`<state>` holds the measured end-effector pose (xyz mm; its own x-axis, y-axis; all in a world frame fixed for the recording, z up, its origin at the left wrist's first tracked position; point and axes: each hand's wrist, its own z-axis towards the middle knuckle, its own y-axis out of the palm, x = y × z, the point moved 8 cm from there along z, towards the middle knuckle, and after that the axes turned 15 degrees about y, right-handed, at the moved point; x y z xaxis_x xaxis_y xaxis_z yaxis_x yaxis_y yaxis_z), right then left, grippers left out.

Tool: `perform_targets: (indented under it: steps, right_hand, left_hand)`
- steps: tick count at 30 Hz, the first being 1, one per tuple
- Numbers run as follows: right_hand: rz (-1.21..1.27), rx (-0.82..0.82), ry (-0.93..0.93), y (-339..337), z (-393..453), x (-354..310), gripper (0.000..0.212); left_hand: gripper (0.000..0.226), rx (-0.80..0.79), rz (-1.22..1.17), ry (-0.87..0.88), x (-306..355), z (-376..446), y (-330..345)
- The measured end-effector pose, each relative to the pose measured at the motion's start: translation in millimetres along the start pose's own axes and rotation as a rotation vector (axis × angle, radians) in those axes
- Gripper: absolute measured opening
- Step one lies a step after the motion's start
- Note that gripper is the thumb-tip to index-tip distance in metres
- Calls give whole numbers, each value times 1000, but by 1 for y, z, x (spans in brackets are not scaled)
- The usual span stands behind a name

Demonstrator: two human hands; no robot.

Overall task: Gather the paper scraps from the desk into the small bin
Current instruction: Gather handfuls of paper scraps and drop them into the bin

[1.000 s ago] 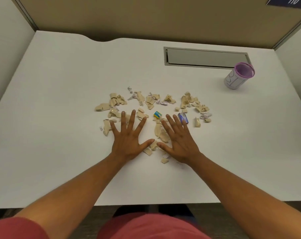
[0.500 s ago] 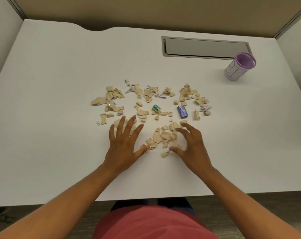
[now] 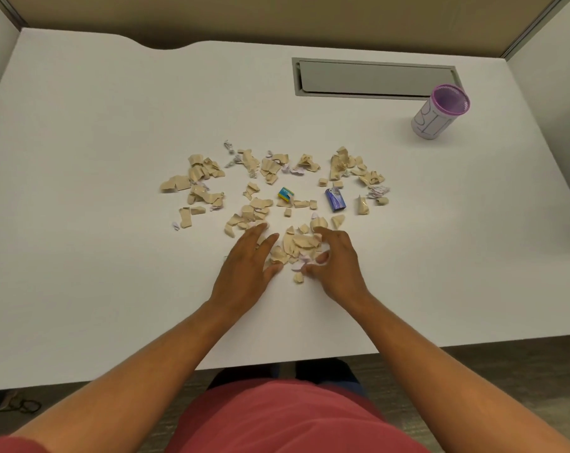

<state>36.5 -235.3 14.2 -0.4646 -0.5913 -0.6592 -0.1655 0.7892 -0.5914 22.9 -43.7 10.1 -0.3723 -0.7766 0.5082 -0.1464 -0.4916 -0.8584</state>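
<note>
White desk (image 3: pixel 81 158), paper scraps (image 3: pixel 270 178) everywhere, small bin (image 3: pixel 440 116) far right.
Left hand (image 3: pixel 247 269) flat and open, right hand (image 3: pixel 335 266) curling round a clump; I'd cup both, skipping the two little boxes (image 3: pixel 335 199).

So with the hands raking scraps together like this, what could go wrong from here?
1. The blue box and the smaller blue-and-yellow box lie among the paper scraps; a wider sweep could drag them along.
2. The small bin stands far off to the right, so loose pieces may drop on the way.
3. The right hand curls on only part of the pile; the left hand lies flat, so outer scraps could be missed.
</note>
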Motion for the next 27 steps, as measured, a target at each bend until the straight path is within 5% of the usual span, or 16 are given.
perform_targets:
  steps: [4,9,16,20,23,27]
  right_hand:
    - [-198,96,-80,-18,8,-14,90]
    - [-611,-48,-57,-1,14,-19,123]
    - [-720,27,-270,18,7,-32,44]
    - [-794,42,-343,12,12,-29,31]
    - [-562,17,-245,-8,27,-22,24]
    - [49,3,68,-62,52,0,33]
  left_hand:
    - [75,63,53,25,-1,8,-16]
    - [101,-192,239,-36,-5,14,-3]
    - [37,-154,262,125,40,26,7]
    - [22,-159,262,156,50,34,11]
    - [16,-112,150,68,48,45,11]
    - [24,196,-346,-307,44,60,-6]
